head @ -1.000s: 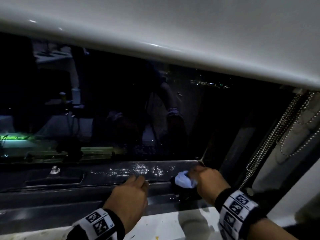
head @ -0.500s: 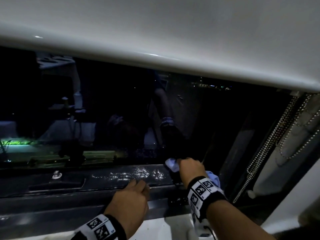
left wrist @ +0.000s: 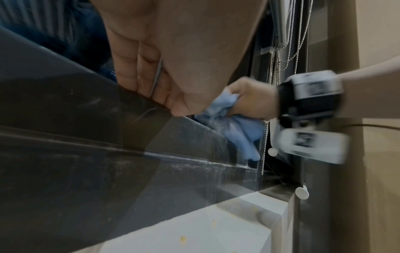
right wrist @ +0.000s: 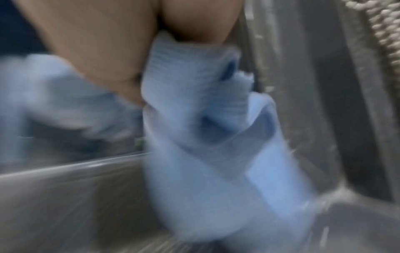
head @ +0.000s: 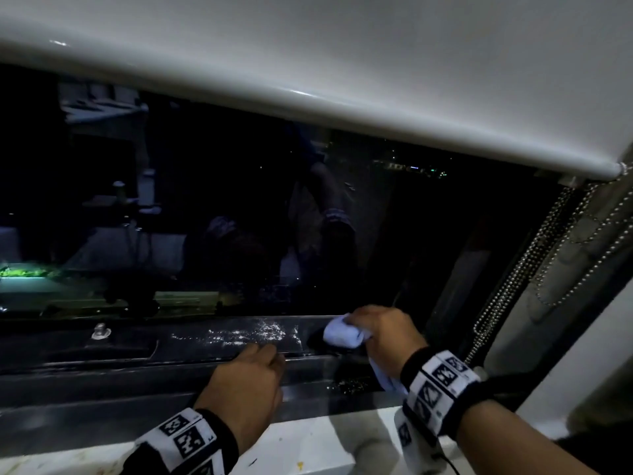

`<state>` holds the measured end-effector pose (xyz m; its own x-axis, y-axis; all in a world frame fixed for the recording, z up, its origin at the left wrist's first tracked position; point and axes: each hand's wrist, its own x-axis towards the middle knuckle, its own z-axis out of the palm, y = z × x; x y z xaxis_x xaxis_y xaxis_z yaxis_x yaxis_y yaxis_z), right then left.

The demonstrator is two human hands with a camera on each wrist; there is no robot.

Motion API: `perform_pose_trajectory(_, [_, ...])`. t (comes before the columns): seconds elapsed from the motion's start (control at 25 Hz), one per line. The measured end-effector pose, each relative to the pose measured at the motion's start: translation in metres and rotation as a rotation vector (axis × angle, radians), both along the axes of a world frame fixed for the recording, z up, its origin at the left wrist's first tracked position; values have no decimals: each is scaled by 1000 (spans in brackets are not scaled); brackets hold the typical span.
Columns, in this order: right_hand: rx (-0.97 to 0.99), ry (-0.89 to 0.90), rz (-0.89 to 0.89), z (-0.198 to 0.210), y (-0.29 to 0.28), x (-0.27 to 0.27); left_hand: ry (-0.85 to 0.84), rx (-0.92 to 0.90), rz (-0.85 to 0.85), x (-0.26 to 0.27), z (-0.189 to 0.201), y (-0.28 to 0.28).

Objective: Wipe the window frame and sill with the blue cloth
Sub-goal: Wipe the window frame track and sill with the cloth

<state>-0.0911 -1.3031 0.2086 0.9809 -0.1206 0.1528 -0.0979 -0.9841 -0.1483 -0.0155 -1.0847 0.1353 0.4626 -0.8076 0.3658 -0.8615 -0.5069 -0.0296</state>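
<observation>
Right hand [head: 383, 334] slid left, gripping bunched blue cloth [head: 344, 334] on dusty frame [head: 137, 351].

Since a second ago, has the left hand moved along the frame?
No. The left hand keeps its fingertips just below the white dust patch on the window frame, as in both earlier head views.

A white roller blind [head: 342, 63] overhead — bead chains [head: 507, 296] hang right.

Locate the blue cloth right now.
In the head view, the bunched light-blue fabric cloth sits right of centre on the dark window frame, gripped by the right hand, beside the white residue patch.
</observation>
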Motion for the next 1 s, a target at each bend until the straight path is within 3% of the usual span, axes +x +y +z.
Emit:
perform_pose_trajectory(0.08, [-32, 89, -350, 8, -13, 9, -3, 7, -1, 0, 0, 1])
perform_pose_trajectory(0.16, [-42, 145, -478, 3, -16, 16, 3, -2, -1, 0, 1, 1])
perform_pose_trajectory(0.28, [-84, 124, -373, -19, -3, 14, 4, -5, 3, -1, 3, 2])
perform_pose_trajectory(0.36, [-62, 61, -210, -34, 9, -6, 23, 10, 10, -2, 5, 2])
perform_pose_trajectory(0.48, [-49, -6, -78, -36, -13, -22, 39, 36, 26, -2, 7, 3])
perform_pose_trajectory(0.6, [-85, -20, -308, -30, -29, -13, 42, 45, 6, -2, 7, 3])
perform_pose_trajectory(0.68, [-64, -92, -324, -41, -11, -5, 63, 75, -2, -3, 8, 2])
perform_pose_trajectory(0.84, [103, -160, 134, -56, 5, -12, 78, 71, -4, -2, 11, 3])
perform_pose_trajectory(0.92, [160, -181, 80, -42, -27, -7, 101, 48, 23, -3, 16, 3])
perform_pose_trajectory(1.0, [121, -150, -112, -46, -36, -7, 128, 70, 60, -1, 15, 5])
